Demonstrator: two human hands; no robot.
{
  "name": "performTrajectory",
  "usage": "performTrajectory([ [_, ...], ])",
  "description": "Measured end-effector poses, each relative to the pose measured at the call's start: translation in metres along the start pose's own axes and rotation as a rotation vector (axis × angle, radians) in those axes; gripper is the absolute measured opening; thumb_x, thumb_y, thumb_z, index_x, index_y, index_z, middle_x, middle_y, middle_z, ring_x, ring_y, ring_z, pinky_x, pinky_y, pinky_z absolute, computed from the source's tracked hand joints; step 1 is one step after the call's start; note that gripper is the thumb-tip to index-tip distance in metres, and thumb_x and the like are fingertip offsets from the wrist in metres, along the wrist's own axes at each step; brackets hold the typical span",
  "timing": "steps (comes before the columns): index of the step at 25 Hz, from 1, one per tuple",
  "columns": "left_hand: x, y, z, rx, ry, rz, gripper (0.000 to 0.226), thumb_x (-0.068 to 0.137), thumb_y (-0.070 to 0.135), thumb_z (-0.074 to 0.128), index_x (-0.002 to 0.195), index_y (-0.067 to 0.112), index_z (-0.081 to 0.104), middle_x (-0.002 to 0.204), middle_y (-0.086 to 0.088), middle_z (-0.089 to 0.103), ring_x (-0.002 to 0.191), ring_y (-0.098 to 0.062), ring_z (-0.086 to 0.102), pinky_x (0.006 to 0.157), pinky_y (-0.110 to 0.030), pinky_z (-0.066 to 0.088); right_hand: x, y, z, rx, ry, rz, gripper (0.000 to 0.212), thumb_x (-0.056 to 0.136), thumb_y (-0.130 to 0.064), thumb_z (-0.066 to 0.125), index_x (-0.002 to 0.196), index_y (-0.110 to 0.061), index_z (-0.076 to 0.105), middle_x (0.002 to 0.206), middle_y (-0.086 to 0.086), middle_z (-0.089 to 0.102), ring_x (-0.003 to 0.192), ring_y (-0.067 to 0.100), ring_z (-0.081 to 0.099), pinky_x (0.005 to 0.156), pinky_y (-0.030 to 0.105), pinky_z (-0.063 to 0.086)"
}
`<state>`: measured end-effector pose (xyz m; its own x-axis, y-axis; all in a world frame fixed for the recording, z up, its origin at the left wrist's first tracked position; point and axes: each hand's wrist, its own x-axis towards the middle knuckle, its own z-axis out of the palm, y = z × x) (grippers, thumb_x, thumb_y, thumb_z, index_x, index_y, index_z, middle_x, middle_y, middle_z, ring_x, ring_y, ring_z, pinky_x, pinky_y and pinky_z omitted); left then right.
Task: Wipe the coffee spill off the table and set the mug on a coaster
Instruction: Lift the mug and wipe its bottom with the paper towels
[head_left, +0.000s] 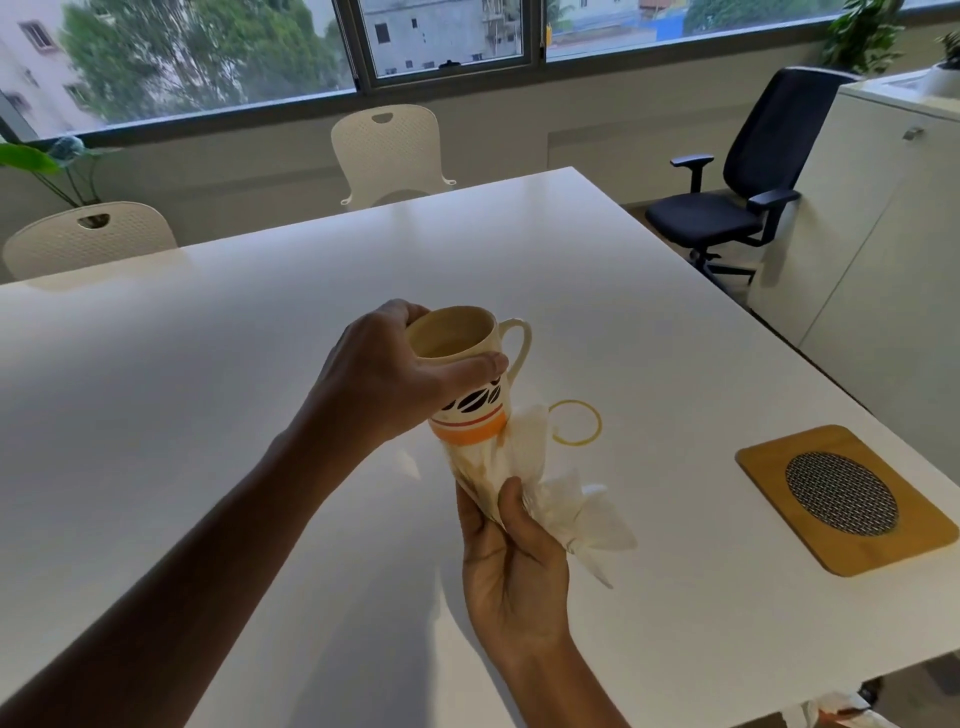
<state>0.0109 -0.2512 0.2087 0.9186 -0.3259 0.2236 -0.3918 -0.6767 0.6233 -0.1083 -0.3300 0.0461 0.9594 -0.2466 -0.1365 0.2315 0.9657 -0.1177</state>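
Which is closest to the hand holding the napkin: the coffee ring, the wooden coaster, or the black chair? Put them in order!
From the right hand:
1. Coffee ring, on the table just beyond it.
2. Wooden coaster, off to the right near the table edge.
3. Black chair, past the table's far right corner.

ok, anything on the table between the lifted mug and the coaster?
Nothing visible. The left hand holds the mug off the table; only the coffee ring lies toward the wooden coaster, flat on the surface.

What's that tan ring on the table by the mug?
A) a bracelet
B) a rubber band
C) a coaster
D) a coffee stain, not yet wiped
D: the ring is a thin brown mark flat on the table, beside the lifted mug and tissue.
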Motion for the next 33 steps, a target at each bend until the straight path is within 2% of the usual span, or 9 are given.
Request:
performTrajectory([
  [3,-0.004,0.000,-0.014,-0.009,-0.010,0.002,0.092,0.057,0.083,0.072,0.126,0.023,0.063,0.112,0.007,0.072,0.096,-0.021,0.074,0.077,-0.037,0.068,0.001,-0.008,-0.007,-0.129,-0.006,-0.072,0.044,0.105,0.003,0.057,0.149,0.000,0.060,0.153,0.026,0.061,0.141,0.040,0.060,0.105,0.045,0.060],
  [6,-0.006,0.001,-0.024,0.000,-0.009,0.037,0.096,0.057,0.088,0.072,0.127,0.023,0.063,0.112,0.007,0.072,0.095,-0.021,0.074,0.077,-0.037,0.068,0.012,-0.013,-0.006,-0.202,0.120,-0.193,0.035,0.101,0.000,0.060,0.127,-0.012,0.080,0.147,0.020,0.068,0.132,0.028,0.070,0.098,0.035,0.063],
  [9,-0.008,0.005,-0.029,0.003,-0.028,0.066,0.112,0.047,0.102,0.062,0.127,0.023,0.063,0.111,0.007,0.072,0.094,-0.021,0.075,0.075,-0.035,0.068,0.024,-0.001,0.013,-0.236,0.118,-0.263,0.034,0.100,-0.007,0.060,0.119,-0.021,0.085,0.142,0.012,0.073,0.132,0.023,0.070,0.101,0.030,0.061],
  [11,-0.011,0.008,-0.031,-0.006,-0.045,0.079,0.121,0.040,0.107,0.054,0.126,0.023,0.063,0.110,0.008,0.072,0.092,-0.018,0.075,0.073,-0.031,0.067,0.030,0.015,0.022,-0.192,0.070,-0.261,0.038,0.106,-0.004,0.055,0.124,-0.022,0.083,0.141,0.009,0.074,0.135,0.025,0.068,0.104,0.033,0.060],
  [15,-0.015,0.008,-0.033,-0.003,-0.027,0.093,0.110,0.050,0.100,0.060,0.127,0.021,0.062,0.109,0.010,0.069,0.090,-0.014,0.073,0.065,-0.020,0.061,0.025,0.038,0.033,-0.055,0.062,-0.150,0.040,0.114,-0.002,0.045,0.149,-0.012,0.062,0.143,0.015,0.072,0.134,0.031,0.068,0.108,0.042,0.059],
  [18,-0.016,0.001,-0.034,-0.005,-0.009,0.086,0.101,0.057,0.093,0.066,0.129,0.021,0.062,0.110,0.010,0.068,0.092,-0.016,0.073,0.066,-0.021,0.061,0.015,0.040,0.040,-0.006,0.066,-0.097,0.047,0.106,-0.003,0.054,0.153,-0.009,0.056,0.150,0.019,0.066,0.140,0.036,0.063,0.117,0.051,0.047],
  [22,-0.021,-0.004,-0.039,0.020,0.010,0.111,0.106,0.053,0.094,0.061,0.131,0.022,0.060,0.112,0.012,0.067,0.095,-0.016,0.071,0.069,-0.020,0.060,0.000,0.041,0.046,-0.027,-0.007,-0.027,0.066,0.093,-0.002,0.074,0.156,-0.006,0.053,0.156,0.023,0.058,0.147,0.042,0.054,0.121,0.055,0.039],
  [28,-0.019,-0.014,-0.054,0.038,-0.030,0.093,0.092,0.062,0.084,0.074,0.128,0.020,0.061,0.109,0.009,0.068,0.092,-0.016,0.071,0.066,-0.020,0.059,-0.007,0.006,0.046,-0.141,-0.041,0.123,0.059,0.100,0.009,0.057,0.157,0.001,0.046,0.151,0.032,0.060,0.140,0.049,0.059,0.109,0.059,0.055],
  [33,-0.018,-0.017,-0.056,0.040,-0.098,0.063,0.090,0.062,0.077,0.082,0.129,0.021,0.060,0.112,0.007,0.069,0.094,-0.019,0.072,0.072,-0.028,0.064,-0.011,-0.023,0.047,-0.056,-0.028,0.225,0.102,0.068,0.019,0.089,0.158,0.000,0.045,0.153,0.035,0.055,0.146,0.054,0.049,0.101,0.066,0.056],
])
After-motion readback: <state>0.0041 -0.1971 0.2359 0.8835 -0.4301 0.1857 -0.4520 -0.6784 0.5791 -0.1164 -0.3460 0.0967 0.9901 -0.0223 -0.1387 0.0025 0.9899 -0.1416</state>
